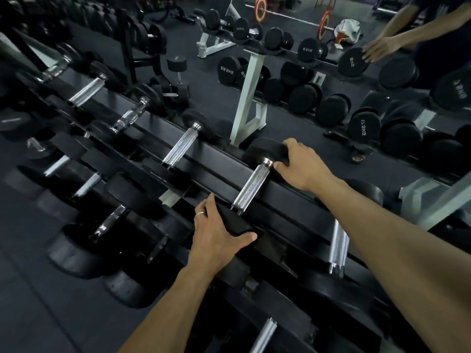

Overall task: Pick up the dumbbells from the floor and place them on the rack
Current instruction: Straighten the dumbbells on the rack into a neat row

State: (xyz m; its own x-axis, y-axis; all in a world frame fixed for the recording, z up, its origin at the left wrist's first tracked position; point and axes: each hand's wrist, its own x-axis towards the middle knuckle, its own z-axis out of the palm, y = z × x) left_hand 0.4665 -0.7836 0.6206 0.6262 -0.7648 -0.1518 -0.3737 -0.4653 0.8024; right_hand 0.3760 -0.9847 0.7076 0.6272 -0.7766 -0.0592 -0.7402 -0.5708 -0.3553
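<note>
Both hands' fingers clasp the racked dumbbell's ends.

Both forearms were bare, with no sleeves showing. The left hand wore a plain silver ring; the right hand wore nothing.

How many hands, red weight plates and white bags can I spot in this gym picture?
Hands: 3 (left hand and right hand, both gripping one dumbbell, plus a third hand at top right)
Red weight plates: 2
White bags: 1
Total: 6
</note>
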